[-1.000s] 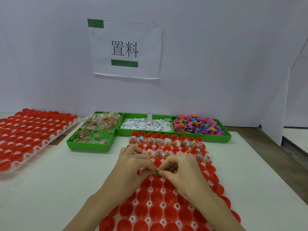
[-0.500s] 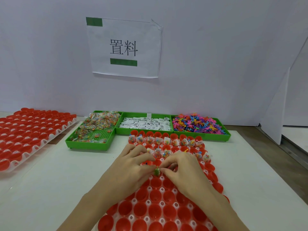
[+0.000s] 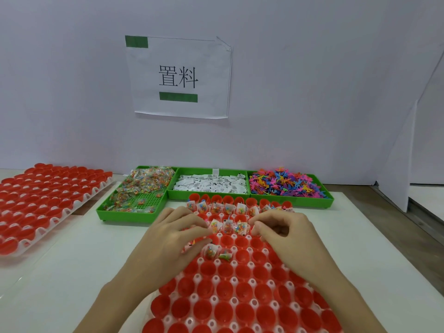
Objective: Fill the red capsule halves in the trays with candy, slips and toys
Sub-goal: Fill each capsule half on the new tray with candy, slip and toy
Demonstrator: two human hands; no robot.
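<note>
Crinkly clear candy packets [image 3: 212,251] sit in red capsule halves [image 3: 241,258] between the hands, light and slippery; pinch them by an edge. Left hand [image 3: 173,239] lies relaxed; right hand [image 3: 286,230] curls, contents unclear.

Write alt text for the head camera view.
Two bare hands, left hand and right hand, work over a tray of red capsule halves, its far rows filled. Behind sit green bins of candy packets, paper slips and toys.

White table [image 3: 60,272] against pale wall [image 3: 312,92] bearing paper sign [image 3: 179,76].
</note>
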